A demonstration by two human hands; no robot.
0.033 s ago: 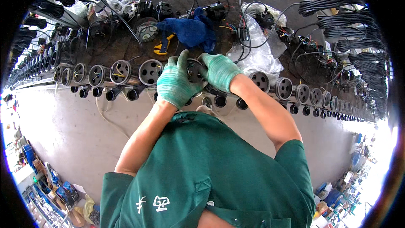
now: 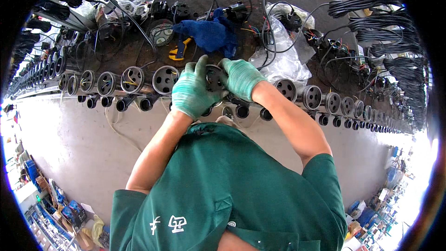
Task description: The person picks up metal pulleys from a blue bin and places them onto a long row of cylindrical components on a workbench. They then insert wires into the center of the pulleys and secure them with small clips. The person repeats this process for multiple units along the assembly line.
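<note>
Fingers of left hand (image 2: 193, 90) and right hand (image 2: 241, 78), both in green gloves, are curled shut around 1 round black part (image 2: 214, 77) held between them at the bench edge, mid-row. Judged step: fitting or seating this part in the row of parts (image 2: 134, 80). Next move likely needs a steady twist or press, aligned. Far side: blue cloth (image 2: 209, 33), yellow tool (image 2: 179, 52), cables (image 2: 376, 23). Versus earlier frame: no visible change, same grip.

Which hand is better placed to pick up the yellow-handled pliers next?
Probably the left hand. The yellow-handled pliers lie just beyond its fingertips, left of the blue cloth. The right hand sits farther off, and both grip the round black part.
</note>
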